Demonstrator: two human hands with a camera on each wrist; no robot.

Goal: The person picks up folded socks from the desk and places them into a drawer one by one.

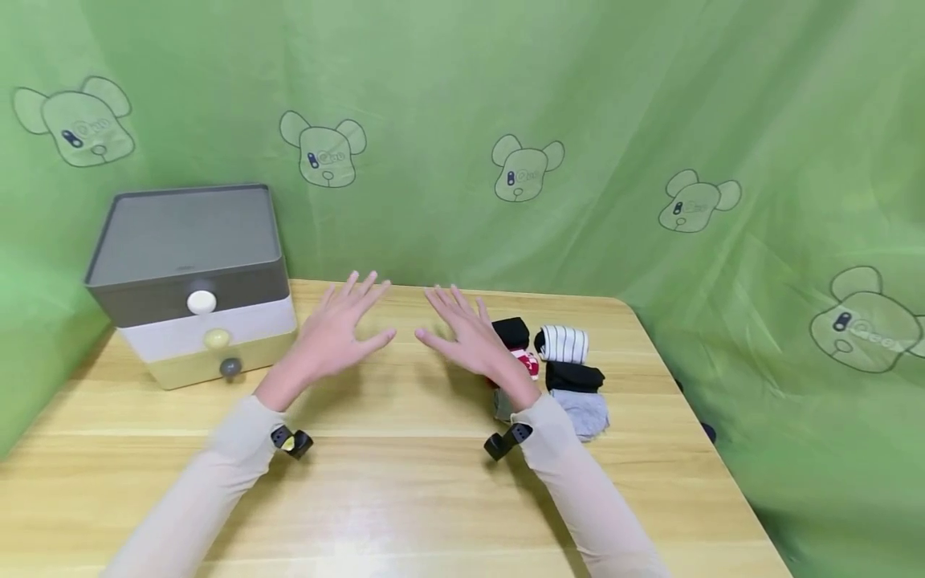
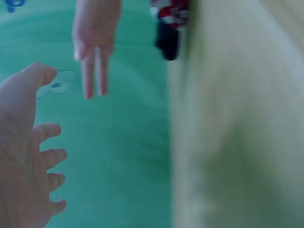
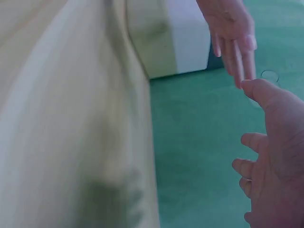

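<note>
Both hands hover above the wooden table with fingers spread and nothing held. The left hand [image 1: 334, 333] is to the right of a stacked drawer box [image 1: 191, 233], apart from its front. The right hand [image 1: 470, 337] hovers just left of several folded cloth items that look like socks. Among these are a black bundle [image 1: 511, 332], a red and white one [image 1: 526, 363], a white striped one [image 1: 565, 344], another black one [image 1: 574, 376] and a grey one [image 1: 582, 413]. The right forearm partly hides a further grey bundle [image 1: 502, 405]. In the left wrist view, the red patterned bundle [image 2: 172, 13] shows near the top.
The drawer box has grey, white and yellow tiers with round knobs, such as the white knob [image 1: 201, 302]. A green curtain [image 1: 426, 225] with printed bear heads hangs behind and beside the wooden table [image 1: 405, 490]. Dark objects lie past the table's right edge, partly hidden.
</note>
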